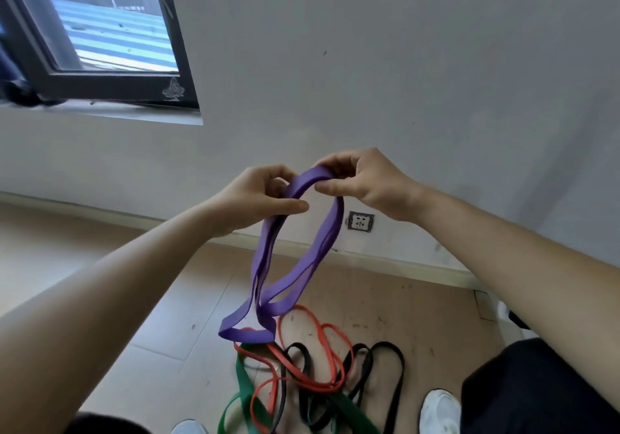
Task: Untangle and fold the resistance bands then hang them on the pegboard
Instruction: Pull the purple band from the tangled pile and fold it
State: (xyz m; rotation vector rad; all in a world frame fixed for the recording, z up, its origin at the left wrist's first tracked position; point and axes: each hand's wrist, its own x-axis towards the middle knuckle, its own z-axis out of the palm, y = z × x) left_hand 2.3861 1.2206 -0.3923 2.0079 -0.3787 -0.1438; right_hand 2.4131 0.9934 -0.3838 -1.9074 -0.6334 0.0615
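I am seeing the left hand (258, 195) and right hand (365, 182) pinching the top of the purple band (322, 256) mid-scene. It is hanging in flat, doubled loops over the tangled bands (315, 376) lying on the near floor (167, 316).

The purple band (333, 229) is looking like smooth, matt rubber, and so are the red band (315, 386), green band (243, 380) and black band (400, 376). The floor (167, 316) is showing a dull, scuffed tile face. The wall (402, 64) is looking like matt painted plaster, lightly marked.
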